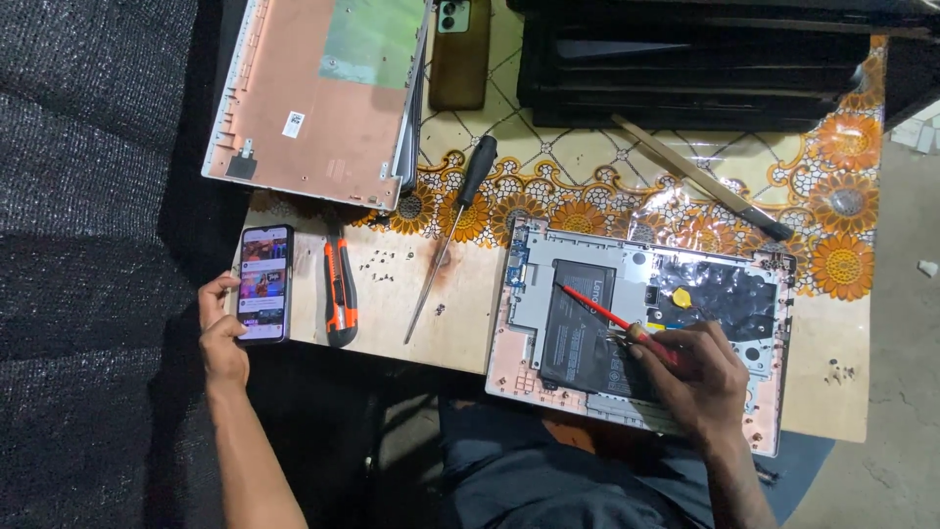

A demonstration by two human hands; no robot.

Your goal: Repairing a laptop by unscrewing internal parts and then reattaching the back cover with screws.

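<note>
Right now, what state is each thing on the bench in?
Laptop base: bottom cover off, battery and board exposed.
Removed bottom cover: lying inside-up at the table's far left.
Red screwdriver: held in right hand, tip at the battery.
Phone: screen lit, left hand touching it.
Utility knife: lying unused.
Black screwdriver: lying unused.
Second phone: face down.

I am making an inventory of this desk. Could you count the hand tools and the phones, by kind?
Screwdrivers: 2 (red one in right hand, black-handled one)
Utility knife: 1
Flat pry tool: 1
Phones: 2 (lit one at left hand, brown one)
Total: 6
</note>
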